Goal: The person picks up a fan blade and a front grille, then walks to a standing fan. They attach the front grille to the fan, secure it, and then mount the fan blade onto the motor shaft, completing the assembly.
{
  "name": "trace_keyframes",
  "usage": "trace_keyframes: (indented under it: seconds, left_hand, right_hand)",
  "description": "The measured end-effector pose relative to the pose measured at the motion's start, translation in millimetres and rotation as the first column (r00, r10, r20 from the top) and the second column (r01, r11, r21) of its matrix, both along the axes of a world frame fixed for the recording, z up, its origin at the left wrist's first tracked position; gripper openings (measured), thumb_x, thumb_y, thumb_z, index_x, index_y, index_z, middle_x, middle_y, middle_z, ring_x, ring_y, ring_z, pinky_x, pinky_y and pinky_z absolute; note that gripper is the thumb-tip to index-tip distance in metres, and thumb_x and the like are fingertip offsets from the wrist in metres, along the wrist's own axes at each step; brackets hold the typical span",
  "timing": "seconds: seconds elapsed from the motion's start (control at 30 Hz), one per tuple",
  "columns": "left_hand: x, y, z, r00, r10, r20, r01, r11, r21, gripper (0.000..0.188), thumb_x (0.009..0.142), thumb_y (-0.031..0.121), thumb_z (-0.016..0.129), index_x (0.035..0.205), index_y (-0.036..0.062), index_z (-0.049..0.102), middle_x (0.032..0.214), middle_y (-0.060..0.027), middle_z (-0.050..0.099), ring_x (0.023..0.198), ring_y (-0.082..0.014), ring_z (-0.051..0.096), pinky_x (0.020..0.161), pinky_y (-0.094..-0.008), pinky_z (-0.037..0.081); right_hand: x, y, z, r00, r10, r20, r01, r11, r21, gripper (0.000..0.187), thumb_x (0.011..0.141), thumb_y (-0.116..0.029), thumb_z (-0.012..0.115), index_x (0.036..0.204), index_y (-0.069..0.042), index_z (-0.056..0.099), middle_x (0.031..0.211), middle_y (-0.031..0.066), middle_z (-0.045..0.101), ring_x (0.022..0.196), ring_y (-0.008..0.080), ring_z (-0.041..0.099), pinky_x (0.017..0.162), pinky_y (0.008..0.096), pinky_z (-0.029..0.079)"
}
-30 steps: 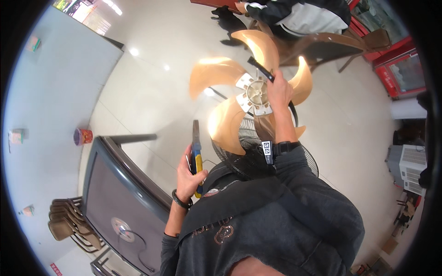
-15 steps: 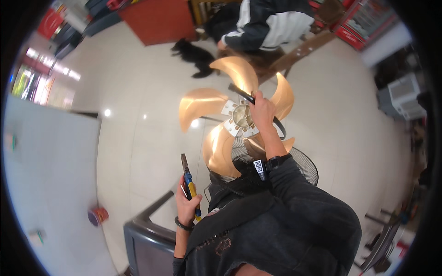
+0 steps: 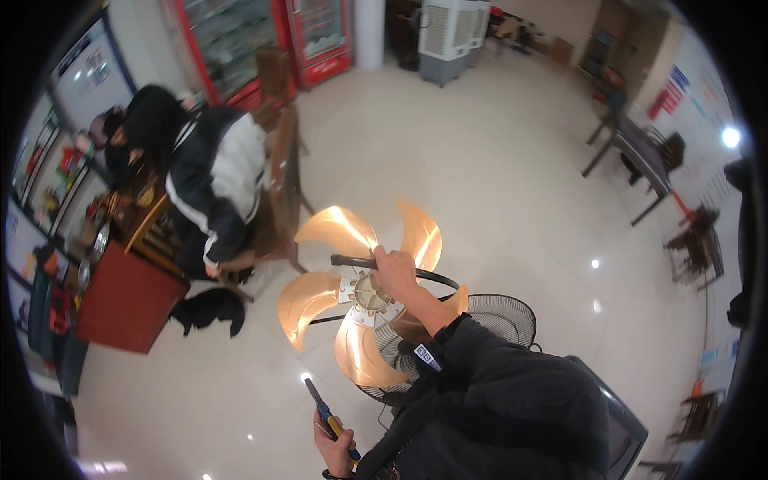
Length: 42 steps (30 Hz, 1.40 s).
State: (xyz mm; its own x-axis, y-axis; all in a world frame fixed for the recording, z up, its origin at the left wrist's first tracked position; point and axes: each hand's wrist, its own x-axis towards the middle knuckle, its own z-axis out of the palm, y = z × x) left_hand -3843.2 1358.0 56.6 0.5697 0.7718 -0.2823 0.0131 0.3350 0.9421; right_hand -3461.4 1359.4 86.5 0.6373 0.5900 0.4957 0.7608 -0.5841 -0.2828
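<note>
My right hand (image 3: 395, 272) is closed around a curved black band (image 3: 349, 261), held above the hub of a floor fan. The fan has copper-coloured blades (image 3: 364, 352) and a pale round hub (image 3: 370, 294) with slotted metal plates. Behind the blades is its black wire guard (image 3: 508, 314), partly covered by my right sleeve. Lower down, my left hand (image 3: 333, 444) grips pliers (image 3: 326, 412) with blue and yellow handles, their dark jaws pointing up and away from me. The jaws are apart from the fan.
A seated person (image 3: 228, 164) in a black and white jacket leans at the left, beside a wooden bench (image 3: 282, 172). Near them lie a black dog (image 3: 210, 310) and a red-brown cabinet (image 3: 124, 300). Red-framed display coolers (image 3: 320, 40) and a white air cooler (image 3: 452, 40) stand far back.
The view has swung to the right, so the person, dog and coolers appear further left. Both hands keep their hold on the band and the pliers.
</note>
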Motion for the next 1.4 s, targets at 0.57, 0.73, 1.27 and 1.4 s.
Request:
trace_keyframes:
  seconds: [0.57, 0.73, 1.27, 1.4]
  left_hand:
    - [106.5, 198.5, -208.1, 0.896, -0.417, -0.152, 0.426, 0.904, 0.032, 0.064, 0.067, -0.001, 0.066, 0.127, -0.0014, 0.044, 0.079, -0.0015, 0.051, 0.058, -0.01, 0.05, 0.049, -0.0231, 0.044]
    - [164.3, 337.8, -303.8, 0.779, -0.456, -0.431, 0.49, 0.871, -0.035, 0.048, 0.068, 0.003, 0.068, 0.113, -0.0024, 0.05, 0.071, -0.0011, 0.052, 0.056, -0.0107, 0.049, 0.05, -0.0246, 0.042]
    - [608.6, 656.4, -136.3, 0.511, -0.61, -0.605, 0.81, 0.577, 0.103, 0.02, 0.067, 0.014, 0.071, 0.079, 0.0058, 0.058, 0.063, -0.0007, 0.053, 0.052, -0.0128, 0.05, 0.047, -0.0302, 0.042]
    - [801.2, 624.0, -8.8, 0.467, -0.764, -0.446, 0.858, 0.268, 0.439, 0.045, 0.065, 0.012, 0.068, 0.105, -0.0028, 0.054, 0.077, -0.0045, 0.056, 0.063, -0.0151, 0.055, 0.056, -0.0305, 0.047]
  right_hand:
    - [66.3, -52.0, -169.6, 0.802, -0.59, -0.097, 0.596, 0.801, 0.06, 0.033, 0.073, -0.022, 0.073, 0.096, -0.009, 0.054, 0.072, 0.0162, 0.063, 0.069, 0.0341, 0.063, 0.064, 0.046, 0.048]
    - [122.8, -29.4, -197.5, 0.634, -0.773, -0.037, 0.773, 0.631, 0.069, 0.038, 0.071, -0.025, 0.076, 0.099, -0.009, 0.054, 0.07, 0.0139, 0.064, 0.067, 0.0334, 0.064, 0.063, 0.0447, 0.048]
    - [211.5, 41.0, -49.9, -0.119, -0.976, -0.18, 0.964, -0.157, 0.214, 0.018, 0.081, -0.02, 0.064, 0.089, -0.009, 0.052, 0.069, 0.0163, 0.065, 0.067, 0.0373, 0.064, 0.061, 0.0488, 0.047]
    - [215.8, 66.7, -15.5, -0.287, -0.919, -0.271, 0.912, -0.348, 0.215, 0.018, 0.083, -0.022, 0.062, 0.089, -0.008, 0.052, 0.07, 0.0156, 0.065, 0.069, 0.0383, 0.064, 0.062, 0.0489, 0.047]
